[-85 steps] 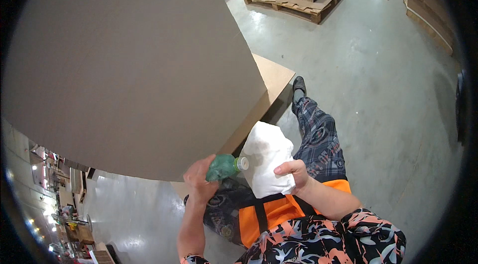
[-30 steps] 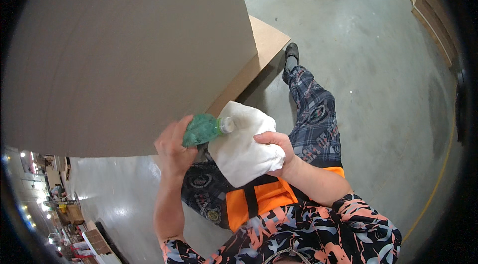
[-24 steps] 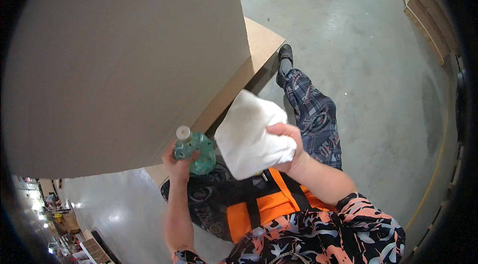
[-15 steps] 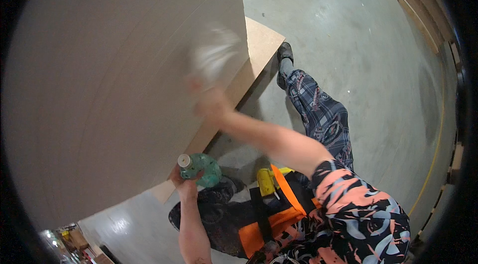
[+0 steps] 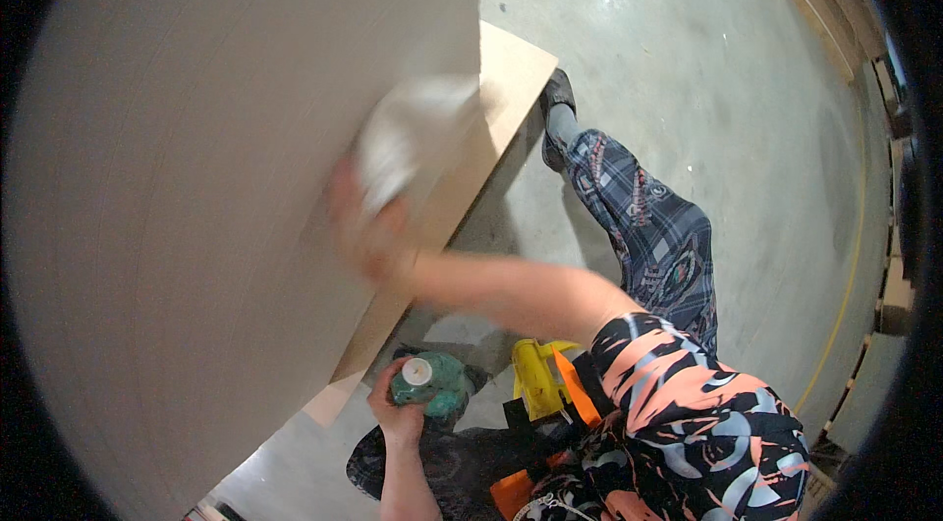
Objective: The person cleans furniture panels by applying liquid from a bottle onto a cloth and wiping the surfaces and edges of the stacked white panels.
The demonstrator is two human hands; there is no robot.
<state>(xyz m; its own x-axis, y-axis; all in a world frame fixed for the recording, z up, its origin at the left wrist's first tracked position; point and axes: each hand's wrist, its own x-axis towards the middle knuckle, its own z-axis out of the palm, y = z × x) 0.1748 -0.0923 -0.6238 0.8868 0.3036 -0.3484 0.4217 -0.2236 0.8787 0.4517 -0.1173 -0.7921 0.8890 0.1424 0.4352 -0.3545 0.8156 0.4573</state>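
Observation:
My left hand is wrapped round a translucent green bottle with a white cap, held low in front of my body. My right hand, smeared by motion, grips a crumpled white cloth. The cloth lies against or just over the large grey-beige face filling the left, whose fine lines look like layered sheets. Whether the cloth touches that face, I cannot tell. Along the face's lower edge juts a pale flat board.
My outstretched leg in plaid trousers reaches along the grey floor toward the board's corner. A yellow tool or holder and orange straps hang at my waist. Stacked brown boards stand at upper right, near a yellow floor line.
My right hand has shifted left and down in view, with the cloth still in it. My left hand and the bottle have moved right and down, closer to my body.

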